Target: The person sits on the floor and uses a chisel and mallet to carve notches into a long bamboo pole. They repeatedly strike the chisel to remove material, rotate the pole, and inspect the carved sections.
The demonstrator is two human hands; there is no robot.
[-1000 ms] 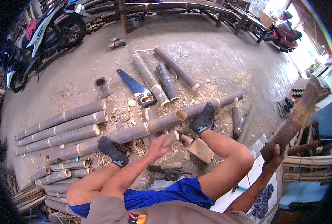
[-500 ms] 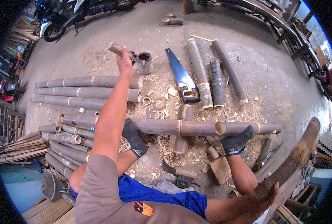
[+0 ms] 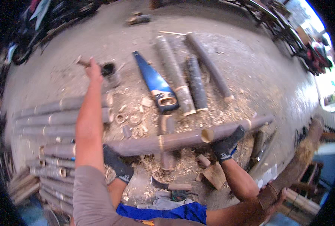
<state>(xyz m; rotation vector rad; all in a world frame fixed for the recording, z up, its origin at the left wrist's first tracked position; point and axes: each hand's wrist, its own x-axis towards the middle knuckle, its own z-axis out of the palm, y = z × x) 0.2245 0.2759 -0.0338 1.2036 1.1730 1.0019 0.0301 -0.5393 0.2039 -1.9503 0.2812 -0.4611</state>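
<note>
My left hand [image 3: 94,72] is stretched far forward, closed around a wooden-handled tool [image 3: 84,62]; blur hides the tool's far end. Just right of that hand stands a round dark-mouthed can [image 3: 113,77]. At the lower right, my right hand [image 3: 278,197] grips the lower end of a long, curved brown stalk [image 3: 293,169] with a fibrous patch. A bamboo pole [image 3: 180,140] with a cut opening lies across a short bamboo piece [image 3: 168,160]. My two feet in dark socks [image 3: 116,164] rest against the pole.
A blue handsaw [image 3: 154,81] and several bamboo lengths [image 3: 177,79] lie ahead among shavings. More poles [image 3: 62,116] are stacked at left. A curved knife [image 3: 171,185] and a wood block [image 3: 214,175] lie between my legs. A parked motorbike [image 3: 28,41] stands at far left.
The whole view has turned, so the floor things appear further left and slightly tilted. My left hand stays beside the can with the tool; more right-hand fingers show around the stalk.
</note>
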